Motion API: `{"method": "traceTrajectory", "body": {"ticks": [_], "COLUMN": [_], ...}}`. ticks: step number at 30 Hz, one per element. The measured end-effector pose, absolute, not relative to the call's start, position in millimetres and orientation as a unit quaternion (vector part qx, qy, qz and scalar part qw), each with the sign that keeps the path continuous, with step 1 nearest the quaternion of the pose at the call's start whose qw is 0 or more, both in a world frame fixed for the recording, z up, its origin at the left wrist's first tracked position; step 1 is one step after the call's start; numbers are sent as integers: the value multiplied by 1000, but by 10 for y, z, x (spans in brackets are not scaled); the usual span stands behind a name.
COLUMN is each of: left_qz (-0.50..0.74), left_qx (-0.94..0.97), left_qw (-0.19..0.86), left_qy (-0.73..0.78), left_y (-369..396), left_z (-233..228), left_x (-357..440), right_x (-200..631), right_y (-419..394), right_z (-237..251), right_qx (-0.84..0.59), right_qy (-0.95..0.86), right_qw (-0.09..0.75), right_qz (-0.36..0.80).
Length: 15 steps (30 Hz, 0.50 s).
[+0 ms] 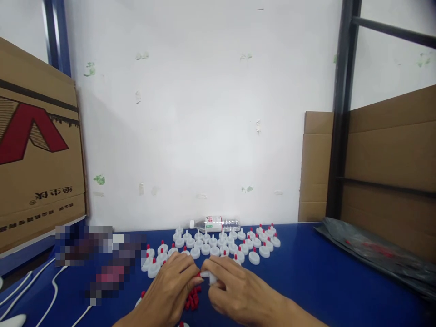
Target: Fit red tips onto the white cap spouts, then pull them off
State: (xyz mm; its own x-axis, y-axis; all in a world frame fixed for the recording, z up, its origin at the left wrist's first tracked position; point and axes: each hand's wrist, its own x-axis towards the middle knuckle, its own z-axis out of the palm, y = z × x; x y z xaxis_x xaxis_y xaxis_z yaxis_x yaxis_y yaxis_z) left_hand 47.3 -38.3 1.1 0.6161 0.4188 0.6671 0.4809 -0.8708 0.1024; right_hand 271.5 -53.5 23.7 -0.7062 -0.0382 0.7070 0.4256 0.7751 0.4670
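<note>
Your left hand point(172, 286) pinches a red tip point(197, 275) — your right hand point(235, 286) pinches a white cap point(207, 274). Finished caps point(218, 245) sit at twelve o'clock.

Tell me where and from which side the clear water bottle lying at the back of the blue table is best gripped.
Probably around the middle of the water bottle, coming from above or the front. It lies on its side along the wall, cap end left, so the barrel is exposed. White caps crowd its front, favouring a descent from above.
</note>
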Motion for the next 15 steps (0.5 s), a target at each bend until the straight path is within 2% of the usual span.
{"method": "traceTrajectory", "body": {"ticks": [5, 10, 15], "left_qz": [-326, -306, -261], "left_qx": [-900, -891, -881], "left_qw": [6, 16, 53], "left_qy": [-289, -335, -392], "left_y": [-388, -281, -173], "left_z": [58, 203, 125], "left_x": [488, 495, 328], "right_x": [2751, 2876, 3206], "right_y": [-501, -416, -94], "right_z": [241, 344, 342], "right_qx": [-123, -250, -407], "right_qy": [-893, -925, -854], "right_qw": [334, 243, 316], "right_qz": [-276, -150, -70]}}
